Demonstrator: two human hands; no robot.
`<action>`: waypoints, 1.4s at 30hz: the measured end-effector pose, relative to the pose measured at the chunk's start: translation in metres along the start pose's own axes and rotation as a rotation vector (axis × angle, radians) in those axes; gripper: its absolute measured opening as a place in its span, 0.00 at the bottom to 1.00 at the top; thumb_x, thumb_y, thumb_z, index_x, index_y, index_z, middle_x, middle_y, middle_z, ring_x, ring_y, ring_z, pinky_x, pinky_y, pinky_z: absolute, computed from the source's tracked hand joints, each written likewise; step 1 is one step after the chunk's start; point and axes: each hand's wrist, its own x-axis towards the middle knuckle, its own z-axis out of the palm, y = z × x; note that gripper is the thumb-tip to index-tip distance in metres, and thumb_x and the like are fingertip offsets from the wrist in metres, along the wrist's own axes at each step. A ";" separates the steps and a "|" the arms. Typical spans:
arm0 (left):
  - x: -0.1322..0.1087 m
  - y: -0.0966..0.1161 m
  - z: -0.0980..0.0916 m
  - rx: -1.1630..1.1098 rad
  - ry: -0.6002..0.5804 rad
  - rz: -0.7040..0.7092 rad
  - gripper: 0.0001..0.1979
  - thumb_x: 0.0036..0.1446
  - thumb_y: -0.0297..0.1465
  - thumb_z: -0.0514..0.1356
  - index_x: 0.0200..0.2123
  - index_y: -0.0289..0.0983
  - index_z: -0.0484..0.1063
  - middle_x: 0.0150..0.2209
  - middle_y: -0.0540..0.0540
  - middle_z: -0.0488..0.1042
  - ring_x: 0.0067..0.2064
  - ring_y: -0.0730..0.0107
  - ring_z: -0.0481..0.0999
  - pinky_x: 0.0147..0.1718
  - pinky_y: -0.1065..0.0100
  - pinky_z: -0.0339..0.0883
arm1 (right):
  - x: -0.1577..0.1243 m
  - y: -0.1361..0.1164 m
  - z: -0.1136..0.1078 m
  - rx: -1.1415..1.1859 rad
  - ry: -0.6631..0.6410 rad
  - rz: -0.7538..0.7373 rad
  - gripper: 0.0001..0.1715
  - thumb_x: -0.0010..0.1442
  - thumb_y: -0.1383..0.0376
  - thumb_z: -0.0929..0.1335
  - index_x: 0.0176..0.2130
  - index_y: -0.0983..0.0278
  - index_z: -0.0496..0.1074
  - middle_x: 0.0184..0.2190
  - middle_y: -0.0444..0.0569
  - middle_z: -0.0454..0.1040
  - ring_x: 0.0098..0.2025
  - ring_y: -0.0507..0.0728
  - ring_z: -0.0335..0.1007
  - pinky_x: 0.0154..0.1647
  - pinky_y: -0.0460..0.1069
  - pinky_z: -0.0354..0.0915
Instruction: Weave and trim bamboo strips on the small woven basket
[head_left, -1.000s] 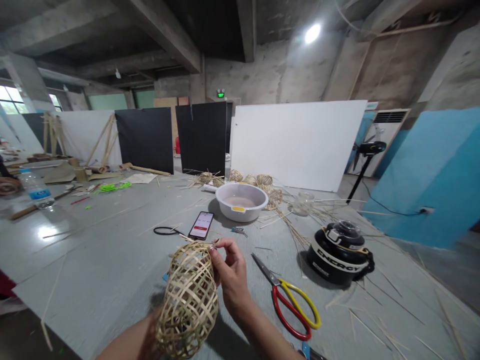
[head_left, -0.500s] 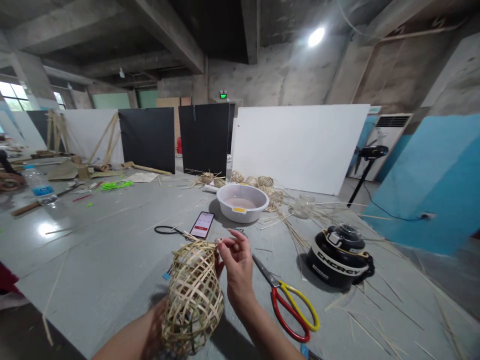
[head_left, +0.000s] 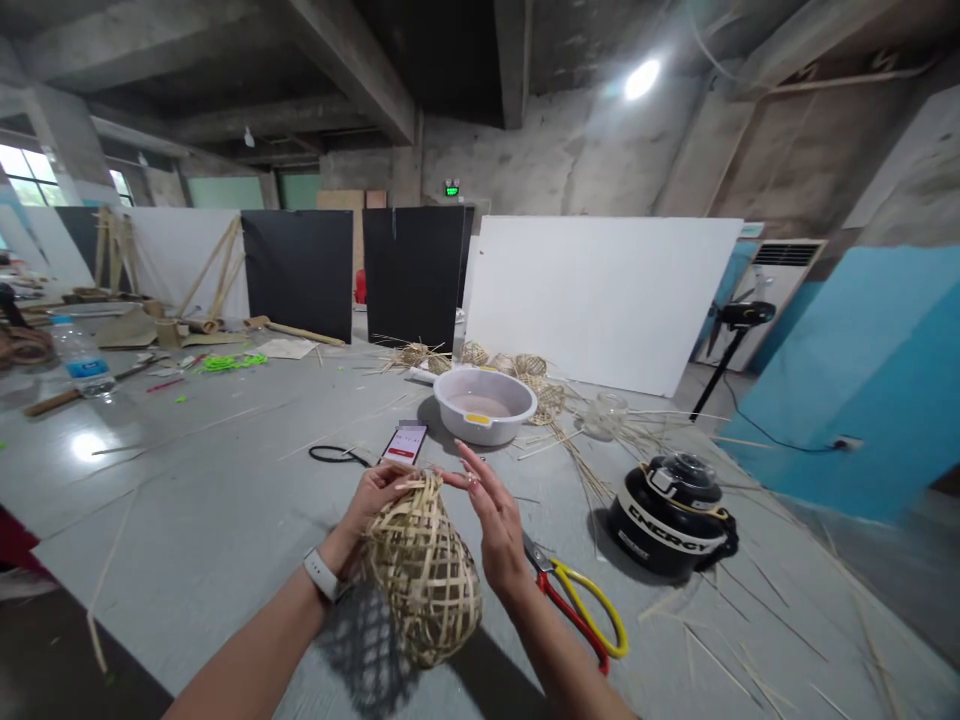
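A small woven bamboo basket is held up above the grey table, its narrow end pointing away from me. My left hand, with a white watch on its wrist, grips the basket's narrow top from the left. On the right side of the basket, my right hand has its fingers stretched out and apart, the fingertips near the basket's top.
Red and yellow scissors lie just right of my hands. A black jug, a white basin, a phone and a black loop sit further back. Bamboo strips and woven pieces are scattered around.
The basket turned and moved right. My left hand came out from under it and now grips its top. My right hand let go its pinch and spread its fingers.
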 end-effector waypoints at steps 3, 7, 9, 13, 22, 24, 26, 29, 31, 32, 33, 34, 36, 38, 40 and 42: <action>0.005 0.004 -0.001 0.037 0.021 0.058 0.13 0.41 0.36 0.73 0.28 0.34 0.80 0.28 0.46 0.82 0.29 0.67 0.80 0.33 0.68 0.75 | 0.004 0.006 -0.013 -0.008 -0.071 0.057 0.38 0.63 0.44 0.64 0.65 0.60 0.62 0.45 0.52 0.82 0.59 0.64 0.68 0.65 0.62 0.54; -0.004 0.005 0.001 0.415 -0.003 0.311 0.09 0.52 0.35 0.67 0.33 0.35 0.81 0.34 0.43 0.84 0.36 0.62 0.83 0.40 0.64 0.77 | 0.005 0.022 -0.021 0.141 -0.084 0.271 0.39 0.61 0.44 0.66 0.63 0.61 0.64 0.47 0.55 0.81 0.57 0.65 0.70 0.61 0.64 0.58; -0.009 0.003 0.002 0.658 -0.010 0.448 0.08 0.57 0.33 0.63 0.35 0.37 0.81 0.35 0.43 0.84 0.36 0.63 0.83 0.40 0.65 0.76 | 0.004 0.022 -0.027 0.140 -0.007 0.298 0.35 0.59 0.44 0.67 0.58 0.62 0.69 0.46 0.55 0.80 0.54 0.65 0.73 0.57 0.62 0.62; -0.015 0.000 0.005 0.923 0.004 0.611 0.08 0.60 0.29 0.60 0.36 0.37 0.81 0.36 0.44 0.84 0.37 0.64 0.83 0.40 0.68 0.75 | -0.001 -0.006 -0.040 -0.263 0.194 0.067 0.18 0.58 0.51 0.70 0.40 0.62 0.77 0.35 0.50 0.80 0.38 0.59 0.74 0.41 0.52 0.66; -0.035 -0.001 0.019 1.107 -0.001 0.783 0.11 0.64 0.27 0.54 0.40 0.35 0.77 0.38 0.42 0.83 0.39 0.64 0.83 0.40 0.67 0.76 | -0.019 -0.031 0.003 -1.365 -0.278 -0.006 0.11 0.62 0.67 0.65 0.31 0.63 0.77 0.29 0.55 0.81 0.27 0.60 0.75 0.25 0.50 0.53; -0.037 -0.002 0.020 1.132 0.005 0.778 0.11 0.64 0.27 0.54 0.41 0.36 0.77 0.39 0.42 0.83 0.39 0.63 0.83 0.40 0.67 0.76 | -0.017 -0.026 0.012 -1.445 -0.322 0.009 0.08 0.61 0.68 0.66 0.34 0.64 0.77 0.30 0.56 0.81 0.27 0.60 0.76 0.24 0.50 0.52; -0.037 -0.003 0.021 1.139 0.006 0.764 0.11 0.64 0.28 0.53 0.41 0.36 0.77 0.40 0.42 0.83 0.40 0.63 0.83 0.40 0.66 0.76 | -0.015 -0.026 0.016 -1.488 -0.341 0.023 0.08 0.60 0.70 0.66 0.36 0.64 0.76 0.31 0.57 0.81 0.28 0.60 0.76 0.23 0.50 0.51; -0.036 -0.002 0.020 1.110 -0.018 0.761 0.12 0.64 0.27 0.53 0.41 0.36 0.77 0.39 0.42 0.83 0.39 0.63 0.83 0.39 0.66 0.76 | -0.008 -0.034 0.013 -1.467 -0.332 -0.007 0.08 0.59 0.71 0.66 0.37 0.65 0.76 0.30 0.57 0.80 0.29 0.59 0.76 0.25 0.49 0.53; -0.035 -0.002 0.019 1.087 -0.030 0.757 0.11 0.64 0.27 0.53 0.41 0.36 0.77 0.39 0.43 0.83 0.38 0.63 0.83 0.39 0.66 0.76 | 0.001 -0.041 0.003 -1.354 -0.284 -0.089 0.09 0.59 0.68 0.66 0.38 0.64 0.75 0.31 0.55 0.80 0.31 0.60 0.75 0.29 0.49 0.59; -0.034 -0.002 0.018 1.076 -0.034 0.751 0.11 0.63 0.27 0.54 0.40 0.36 0.77 0.39 0.43 0.83 0.38 0.64 0.83 0.39 0.67 0.76 | 0.008 -0.044 -0.003 -1.264 -0.256 -0.128 0.11 0.59 0.66 0.65 0.40 0.64 0.75 0.33 0.53 0.80 0.34 0.60 0.75 0.33 0.50 0.62; -0.033 -0.002 0.017 1.066 -0.036 0.741 0.11 0.63 0.27 0.54 0.39 0.37 0.77 0.39 0.43 0.83 0.38 0.64 0.83 0.39 0.67 0.75 | 0.014 -0.045 -0.010 -1.175 -0.205 -0.145 0.15 0.59 0.66 0.65 0.45 0.63 0.75 0.37 0.53 0.80 0.37 0.60 0.75 0.38 0.51 0.64; -0.032 -0.002 0.016 1.056 -0.037 0.730 0.11 0.63 0.27 0.54 0.39 0.37 0.77 0.39 0.43 0.83 0.38 0.64 0.83 0.39 0.67 0.75 | 0.019 -0.045 -0.015 -1.090 -0.220 -0.166 0.19 0.58 0.68 0.63 0.49 0.63 0.74 0.42 0.53 0.80 0.42 0.60 0.75 0.43 0.52 0.66; -0.031 -0.002 0.015 1.042 -0.038 0.718 0.10 0.63 0.27 0.54 0.38 0.37 0.77 0.38 0.43 0.83 0.38 0.64 0.83 0.38 0.66 0.75 | 0.026 -0.040 -0.023 -0.962 -0.384 -0.170 0.24 0.58 0.71 0.62 0.51 0.62 0.74 0.50 0.52 0.78 0.51 0.60 0.73 0.55 0.55 0.63; -0.030 -0.002 0.016 1.035 -0.041 0.722 0.10 0.63 0.27 0.54 0.38 0.36 0.77 0.38 0.43 0.83 0.38 0.64 0.83 0.38 0.67 0.75 | 0.027 -0.031 -0.025 -0.925 -0.491 -0.152 0.23 0.57 0.72 0.62 0.50 0.61 0.75 0.50 0.52 0.79 0.53 0.60 0.73 0.62 0.60 0.56; -0.031 -0.002 0.017 1.024 -0.054 0.731 0.10 0.63 0.26 0.54 0.38 0.36 0.77 0.38 0.43 0.83 0.38 0.64 0.83 0.38 0.67 0.75 | 0.024 -0.024 -0.025 -0.924 -0.504 -0.131 0.22 0.56 0.72 0.63 0.47 0.62 0.76 0.47 0.52 0.80 0.51 0.60 0.74 0.66 0.63 0.49; -0.032 -0.001 0.019 1.011 -0.066 0.727 0.11 0.63 0.26 0.54 0.38 0.36 0.77 0.38 0.43 0.83 0.37 0.64 0.83 0.38 0.67 0.75 | 0.022 -0.021 -0.024 -0.906 -0.484 -0.122 0.21 0.54 0.73 0.64 0.46 0.61 0.76 0.44 0.50 0.81 0.49 0.60 0.75 0.67 0.65 0.45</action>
